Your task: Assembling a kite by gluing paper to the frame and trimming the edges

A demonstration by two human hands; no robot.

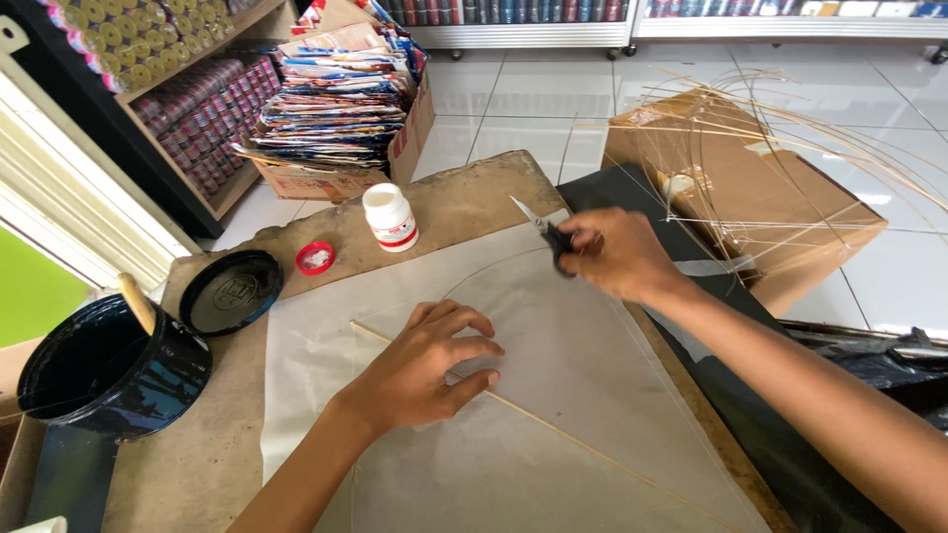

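My left hand [427, 363] lies flat, fingers spread, on a sheet of thin white paper [553, 415] and presses a thin bamboo stick [553, 426] that runs diagonally across it. My right hand [617, 254] grips black-handled scissors [538, 223] at the paper's far edge, blades pointing up and left. A curved bamboo strip shows under the paper near the scissors.
A white glue bottle [390, 217] and its red cap [315, 258] stand on the brown board [464, 192]. A black tin with a stick [109, 370] and its lid [230, 291] sit at left. A cardboard box with bamboo frames [750, 188] is at right, a box of stacked papers [341, 99] behind.
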